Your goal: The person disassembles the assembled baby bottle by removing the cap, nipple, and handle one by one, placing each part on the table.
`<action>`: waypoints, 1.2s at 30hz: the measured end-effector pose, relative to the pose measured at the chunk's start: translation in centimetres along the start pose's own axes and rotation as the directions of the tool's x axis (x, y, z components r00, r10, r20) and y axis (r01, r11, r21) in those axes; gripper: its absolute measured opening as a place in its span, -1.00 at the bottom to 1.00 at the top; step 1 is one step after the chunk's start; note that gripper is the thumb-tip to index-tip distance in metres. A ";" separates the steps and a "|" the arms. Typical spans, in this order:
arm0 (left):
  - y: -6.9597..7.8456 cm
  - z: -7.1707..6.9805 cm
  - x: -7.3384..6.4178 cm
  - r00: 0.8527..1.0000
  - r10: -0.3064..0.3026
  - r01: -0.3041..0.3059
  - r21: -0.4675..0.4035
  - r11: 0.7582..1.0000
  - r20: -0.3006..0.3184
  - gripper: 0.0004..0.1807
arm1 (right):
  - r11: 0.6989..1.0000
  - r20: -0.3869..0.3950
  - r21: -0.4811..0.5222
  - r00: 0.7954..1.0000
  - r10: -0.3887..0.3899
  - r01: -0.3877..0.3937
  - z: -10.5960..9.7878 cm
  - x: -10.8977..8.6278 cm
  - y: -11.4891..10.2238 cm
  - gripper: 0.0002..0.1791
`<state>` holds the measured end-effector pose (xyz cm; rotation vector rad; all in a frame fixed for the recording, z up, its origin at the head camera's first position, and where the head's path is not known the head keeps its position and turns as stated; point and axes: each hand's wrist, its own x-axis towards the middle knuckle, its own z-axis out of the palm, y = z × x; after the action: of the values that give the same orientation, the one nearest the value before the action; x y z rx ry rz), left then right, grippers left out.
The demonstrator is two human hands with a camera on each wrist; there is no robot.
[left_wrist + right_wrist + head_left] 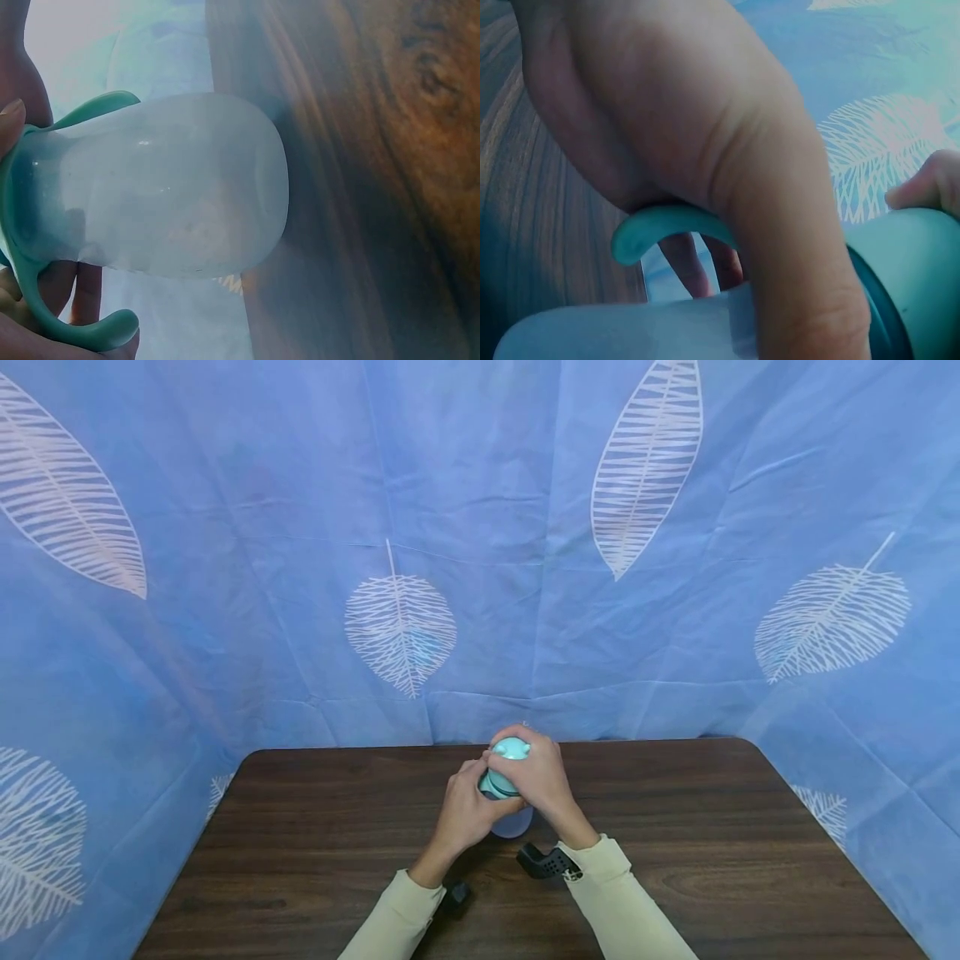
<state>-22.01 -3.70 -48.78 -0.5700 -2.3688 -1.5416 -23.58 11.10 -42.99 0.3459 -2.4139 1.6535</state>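
Observation:
Both hands are on a baby bottle (172, 187) with a cloudy, translucent body and teal handles. In the head view its rounded teal top (512, 747) shows between the fingers, and the pale body (513, 825) below. My left hand (467, 814) holds the bottle's neck just under the teal collar, thumb across the front. A curved handle (112, 330) lies against that hand's fingers in the left wrist view. Above it, my right hand (542, 774) grips the top, with thumb and fingers curled around it. The bottle's inside looks hazy, so any contents are unclear.
A dark wooden table (300, 852) lies beneath the hands. Behind it hangs a blue cloth (487, 610) with white leaf patterns. A black wrist strap (551, 862) circles the right wrist, and a dark device (455, 895) sits by the left one.

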 end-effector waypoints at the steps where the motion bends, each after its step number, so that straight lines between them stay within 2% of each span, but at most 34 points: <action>1: 0.0 0.0 0.0 1.000 0.001 -0.001 0.003 1.000 0.001 -0.20 | 1.000 0.011 0.011 1.000 0.005 -0.005 -0.1 0.0 0.0 -0.85; 7: -0.2 0.1 -0.1 1.000 -0.009 0.009 -0.016 1.000 0.020 -0.26 | 0.991 0.081 0.127 0.997 0.020 -0.030 -0.6 -0.2 0.2 -0.54; 11: -0.2 0.1 -0.1 1.000 -0.013 0.014 -0.031 0.999 0.027 -0.26 | 0.985 0.101 0.168 0.995 0.007 -0.024 -1.2 -0.3 0.5 -0.45; 20: -0.3 0.2 0.0 1.000 -0.014 0.014 -0.006 1.000 0.016 -0.14 | 0.994 0.094 0.106 0.995 -0.022 0.012 -3.1 -1.6 1.8 -0.36; 30: -0.5 0.0 0.1 1.000 0.025 -0.025 -0.004 1.000 0.019 -0.24 | 0.997 0.150 0.065 0.988 0.040 -0.050 -3.7 -2.9 3.2 -0.16; 36: -0.5 0.0 0.2 1.000 0.013 -0.013 -0.004 1.000 0.023 -0.24 | 0.997 0.148 0.043 0.988 0.053 -0.060 -3.4 -2.9 3.7 -0.14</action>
<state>-22.42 -3.81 -49.13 -0.6066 -2.3747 -1.5428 -21.83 15.81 -45.88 0.4249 -2.5141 1.7706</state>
